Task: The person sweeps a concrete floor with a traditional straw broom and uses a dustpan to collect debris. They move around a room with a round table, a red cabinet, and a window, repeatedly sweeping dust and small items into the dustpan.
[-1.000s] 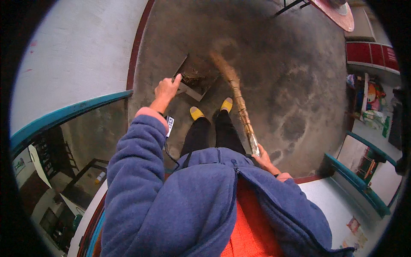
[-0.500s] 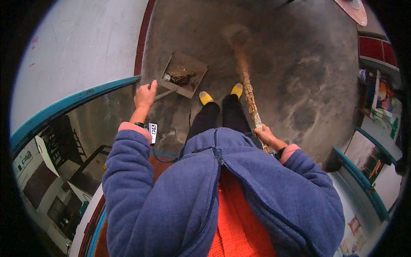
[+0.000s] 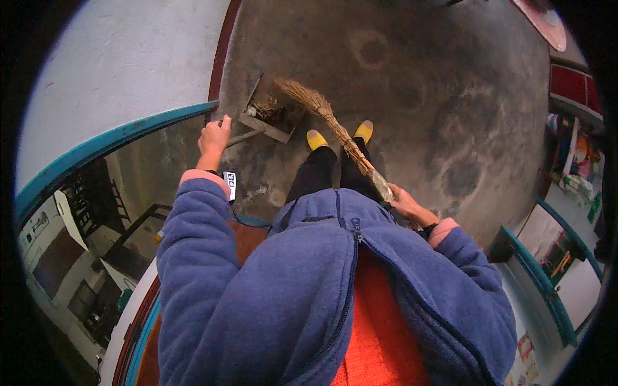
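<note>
My left hand [image 3: 214, 134] is closed on the handle [image 3: 244, 136] of a dustpan [image 3: 278, 132], which has dry debris [image 3: 266, 110] in it. My right hand [image 3: 404, 206] grips the pale upper end of a long straw broom [image 3: 344, 139]. The broom's bristle end [image 3: 301, 94] slants up and left to the right part of the dustpan, hiding some of it. My feet, in yellow shoes [image 3: 317, 141], stand on the grey concrete floor just nearer me than the pan.
A white wall [image 3: 122, 58] with a dark red skirting and a blue rail [image 3: 148, 121] is on the left. A pink round seat [image 3: 541, 22] is at the upper right. A red-fronted unit [image 3: 570, 87] and piled colourful items [image 3: 576, 161] line the right side.
The broom head has swung left from the open floor to beside and over the dustpan. My left hand and the dustpan sit further left in view than a second ago.
</note>
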Motion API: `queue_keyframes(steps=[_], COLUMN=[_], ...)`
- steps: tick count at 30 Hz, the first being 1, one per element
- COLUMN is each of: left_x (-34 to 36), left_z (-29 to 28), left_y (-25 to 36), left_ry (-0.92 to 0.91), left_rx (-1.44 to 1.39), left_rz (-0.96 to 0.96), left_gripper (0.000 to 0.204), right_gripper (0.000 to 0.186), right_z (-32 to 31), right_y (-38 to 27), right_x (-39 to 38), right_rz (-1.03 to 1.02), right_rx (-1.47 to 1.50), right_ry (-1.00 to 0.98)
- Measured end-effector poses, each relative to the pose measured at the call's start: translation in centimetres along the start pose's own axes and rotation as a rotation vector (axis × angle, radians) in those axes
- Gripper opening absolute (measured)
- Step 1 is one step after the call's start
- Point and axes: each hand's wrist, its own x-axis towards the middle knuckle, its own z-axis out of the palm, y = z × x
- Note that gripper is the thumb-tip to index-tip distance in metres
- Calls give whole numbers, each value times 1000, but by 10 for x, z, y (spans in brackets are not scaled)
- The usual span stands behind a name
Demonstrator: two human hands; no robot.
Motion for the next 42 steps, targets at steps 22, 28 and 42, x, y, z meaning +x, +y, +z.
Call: queue_keyframes(steps=[22, 28, 42], left_x=[-19, -41, -113], left_z=[9, 10, 39], left_y=[-78, -70, -10], left_ry=[54, 122, 104], left_rx=[-199, -222, -366], left_rz=[-98, -139, -407], left_gripper=[51, 48, 43], right_gripper=[59, 49, 45], right_z=[1, -26, -211], right_y=[-80, -87, -85], right_x=[-8, 48, 127], right_rz=[-85, 29, 390], right_rx=[-214, -6, -676], right_ry=[72, -11, 171])
